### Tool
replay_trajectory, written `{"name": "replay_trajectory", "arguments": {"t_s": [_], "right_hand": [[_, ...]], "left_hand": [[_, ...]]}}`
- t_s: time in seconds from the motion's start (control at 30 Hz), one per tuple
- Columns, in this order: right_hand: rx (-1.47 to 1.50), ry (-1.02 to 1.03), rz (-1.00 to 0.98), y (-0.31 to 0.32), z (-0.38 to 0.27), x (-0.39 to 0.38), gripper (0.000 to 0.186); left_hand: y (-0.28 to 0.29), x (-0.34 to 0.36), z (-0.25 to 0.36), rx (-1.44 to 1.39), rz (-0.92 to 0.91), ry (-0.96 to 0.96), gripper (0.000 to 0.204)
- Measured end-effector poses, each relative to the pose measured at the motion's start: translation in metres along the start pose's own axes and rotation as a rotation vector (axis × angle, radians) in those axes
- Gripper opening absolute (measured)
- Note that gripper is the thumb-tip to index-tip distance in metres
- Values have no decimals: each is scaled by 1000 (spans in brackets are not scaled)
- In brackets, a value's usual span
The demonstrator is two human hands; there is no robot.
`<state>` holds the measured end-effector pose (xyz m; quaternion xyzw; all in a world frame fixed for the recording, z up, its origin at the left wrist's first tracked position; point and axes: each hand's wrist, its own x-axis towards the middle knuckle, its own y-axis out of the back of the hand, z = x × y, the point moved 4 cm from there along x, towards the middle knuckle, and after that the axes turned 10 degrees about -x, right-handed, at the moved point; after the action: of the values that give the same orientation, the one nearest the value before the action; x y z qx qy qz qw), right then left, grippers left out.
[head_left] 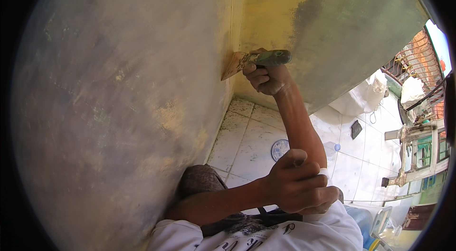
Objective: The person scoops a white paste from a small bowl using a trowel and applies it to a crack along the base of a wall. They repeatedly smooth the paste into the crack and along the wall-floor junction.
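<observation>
My right hand (267, 77) is closed around a putty knife (278, 56) with a dark green handle. The knife's stained, brownish blade angles left, and its edge meets the left wall (123, 85) close to the inner corner. That wall is covered in a patchy grey coat with yellowish spots. Lower down, in front of my chest, my left hand (304, 184) is held with its fingers curled in, near my right elbow. The inside of its fingers is hidden, so I cannot tell if anything is in it.
The right wall (268, 9) is yellow beside the corner and grey-green farther out. On the white tiled floor (228, 144) lie a round clear lid (280, 149), a dark flat piece (356, 129) and a blue cap (337, 147). White sacks (363, 94) and a wooden frame (418, 130) stand right.
</observation>
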<state>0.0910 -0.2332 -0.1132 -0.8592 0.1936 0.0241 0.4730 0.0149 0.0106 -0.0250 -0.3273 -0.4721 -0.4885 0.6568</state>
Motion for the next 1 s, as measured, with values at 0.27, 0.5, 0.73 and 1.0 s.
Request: {"name": "replay_trajectory", "arguments": {"t_s": [0.27, 0.5, 0.73, 1.0], "right_hand": [[-155, 137, -57, -76, -41, -38, 29], [-1100, 1070, 485, 1, 7, -176, 54], [-1262, 1407, 1039, 106, -1, -262, 61], [-1231, 1368, 1352, 182, -3, -268, 53]], "left_hand": [[9, -5, 6, -18, -48, -12, 29], [6, -2, -9, 111, -260, 203, 27], [1, -26, -28, 199, -359, 154, 36], [-25, -42, -51, 324, -432, 175, 47]]}}
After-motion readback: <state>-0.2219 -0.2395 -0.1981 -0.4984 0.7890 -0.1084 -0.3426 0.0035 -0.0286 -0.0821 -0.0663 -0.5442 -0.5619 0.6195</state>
